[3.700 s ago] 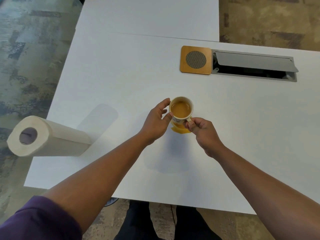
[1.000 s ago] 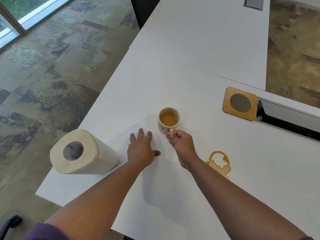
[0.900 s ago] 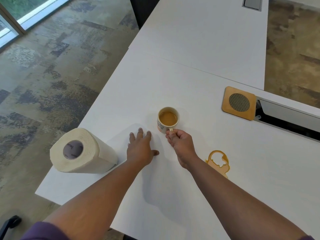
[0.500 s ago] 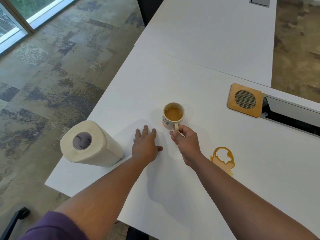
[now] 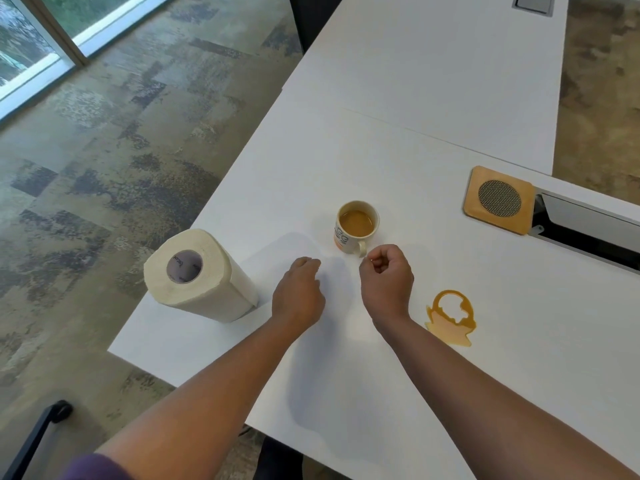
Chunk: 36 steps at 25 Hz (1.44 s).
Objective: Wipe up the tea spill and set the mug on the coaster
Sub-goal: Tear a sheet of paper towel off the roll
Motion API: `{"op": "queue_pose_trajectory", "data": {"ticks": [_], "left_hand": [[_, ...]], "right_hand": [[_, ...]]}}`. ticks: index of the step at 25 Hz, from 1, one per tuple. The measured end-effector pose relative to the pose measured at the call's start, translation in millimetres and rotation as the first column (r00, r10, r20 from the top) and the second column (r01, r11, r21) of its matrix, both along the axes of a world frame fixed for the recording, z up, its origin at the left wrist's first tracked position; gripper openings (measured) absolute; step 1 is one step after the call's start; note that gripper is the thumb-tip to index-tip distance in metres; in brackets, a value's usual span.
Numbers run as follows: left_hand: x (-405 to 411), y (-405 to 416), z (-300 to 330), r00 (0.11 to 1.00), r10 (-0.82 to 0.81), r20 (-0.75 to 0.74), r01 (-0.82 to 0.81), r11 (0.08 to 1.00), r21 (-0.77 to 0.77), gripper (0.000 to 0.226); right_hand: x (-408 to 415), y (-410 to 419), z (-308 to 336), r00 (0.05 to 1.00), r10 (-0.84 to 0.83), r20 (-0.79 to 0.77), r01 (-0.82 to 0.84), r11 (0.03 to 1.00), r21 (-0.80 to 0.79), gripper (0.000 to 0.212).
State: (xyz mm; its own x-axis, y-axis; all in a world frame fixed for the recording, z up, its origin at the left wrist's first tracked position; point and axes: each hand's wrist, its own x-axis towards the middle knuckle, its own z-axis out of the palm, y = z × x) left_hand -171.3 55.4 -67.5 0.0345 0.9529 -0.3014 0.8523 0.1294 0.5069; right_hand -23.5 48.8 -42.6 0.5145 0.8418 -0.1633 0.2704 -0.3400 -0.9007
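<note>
1. White tabletop (image 5: 398, 161), patchy grey carpet to the L of it, window strip far L. A cable hatch is sunk in the top far R.
2. Paper towel roll (image 5: 197, 275) lies on its side just L of the left hand (image 5: 298, 296), core hole facing the camera, long axis running from near-L edge toward the hand. A loose sheet tail looks to run out under or beside the L fingers; white on white, can't be sure.
3. Left hand: palm down, fingers curled under, resting on tabletop next to the roll. Holding nothing that I can make out.
4. Right hand (image 5: 387, 285): loose fist, fingers curled in, empty. Sits just short of the mug (image 5: 356, 227) handle; not touching as far as I can tell.
5. Mug upright, tea inside, directly ahead of and between both hands, handle pointing back at the R hand.
6. Tea spill (image 5: 452, 317): ring plus puddle, just R of the R wrist, near side. Unwiped.
7. Coaster (image 5: 498, 199): far R-fwd, well apart from both hands, bare, up against the hatch.
8. Judgement: towel comes next. L hand is much nearer the roll; R is nearer the spill and mug.
</note>
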Motion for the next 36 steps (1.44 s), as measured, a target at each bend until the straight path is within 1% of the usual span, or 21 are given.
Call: {"op": "queue_pose_trajectory", "data": {"ticks": [3,5,7,8,9,11,12,13,14,16,18,19,21,23,25,27,30,31,33,36], "left_hand": [[-6,-13,41,0.999,0.011,0.046,-0.015,0.997,0.076,0.052],[-12,-19,70,0.998,-0.051,0.020,0.048,0.990,0.135,0.058],[-18,-26,104,0.995,-0.101,-0.005,0.100,0.971,0.215,0.057],[-23,-31,125,0.995,-0.103,-0.004,0.100,0.956,0.277,0.053],[-30,-35,143,0.995,-0.100,-0.002,0.094,0.929,0.359,0.049],[-47,-38,167,0.997,-0.056,-0.057,0.078,0.845,0.530,0.043],[-58,-38,173,0.997,-0.004,-0.077,0.048,0.815,0.577,0.040],[-69,-38,176,0.995,0.059,-0.078,-0.002,0.809,0.588,0.038],[-80,-37,177,0.990,0.124,-0.070,-0.066,0.835,0.546,0.039],[-103,-36,171,0.968,0.235,-0.087,-0.190,0.915,0.355,0.050],[-124,-38,160,0.963,0.235,-0.132,-0.214,0.965,0.153,0.064],[-132,-40,155,0.966,0.215,-0.144,-0.204,0.975,0.086,0.070],[-144,-41,149,0.976,0.170,-0.137,-0.172,0.985,-0.001,0.077],[-150,-40,147,0.983,0.142,-0.115,-0.145,0.989,-0.022,0.081],[-152,-39,146,0.985,0.133,-0.107,-0.132,0.991,0.008,0.085],[-155,-38,146,0.987,0.123,-0.106,-0.120,0.992,0.032,0.092],[-162,-37,147,0.991,0.094,-0.092,-0.091,0.995,0.041,0.099],[-163,-37,148,0.993,0.090,-0.080,-0.086,0.995,0.054,0.100],[-166,-35,150,0.996,0.071,-0.062,-0.066,0.995,0.073,0.100],[-169,-32,153,0.998,-0.028,-0.051,0.030,0.999,0.036,0.108]], "right_hand": [[-13,-6,14,0.993,0.104,-0.050,-0.103,0.995,0.019,0.020],[-20,-9,22,0.975,0.190,-0.114,-0.191,0.982,0.002,0.017],[-30,-11,31,0.935,0.307,-0.177,-0.315,0.949,-0.018,0.015],[-38,-14,40,0.907,0.375,-0.190,-0.385,0.923,-0.015,0.013],[-46,-15,48,0.877,0.445,-0.180,-0.453,0.892,-0.004,0.012],[-63,-16,66,0.814,0.567,-0.129,-0.569,0.822,0.020,0.018],[-71,-15,74,0.787,0.609,-0.101,-0.609,0.793,0.029,0.023],[-79,-15,81,0.766,0.638,-0.072,-0.638,0.769,0.035,0.028],[-86,-14,86,0.751,0.658,-0.046,-0.657,0.753,0.032,0.034],[-97,-13,91,0.731,0.681,-0.034,-0.682,0.731,-0.009,0.046],[-107,-13,89,0.713,0.701,-0.034,-0.700,0.708,-0.092,0.060],[-111,-14,87,0.700,0.713,-0.021,-0.709,0.692,-0.132,0.067],[-117,-15,83,0.681,0.733,0.007,-0.721,0.671,-0.172,0.076],[-124,-15,80,0.685,0.727,0.042,-0.713,0.681,-0.164,0.075],[-129,-13,79,0.710,0.700,0.079,-0.685,0.712,-0.151,0.066],[-133,-12,80,0.719,0.685,0.119,-0.671,0.728,-0.138,0.050],[-135,-12,82,0.708,0.688,0.159,-0.681,0.725,-0.102,0.022],[-135,-12,82,0.713,0.680,0.168,-0.675,0.732,-0.097,0.019],[-133,-13,83,0.737,0.654,0.169,-0.650,0.755,-0.083,0.019],[-127,-15,85,0.757,0.633,0.163,-0.630,0.773,-0.073,0.016]]}}
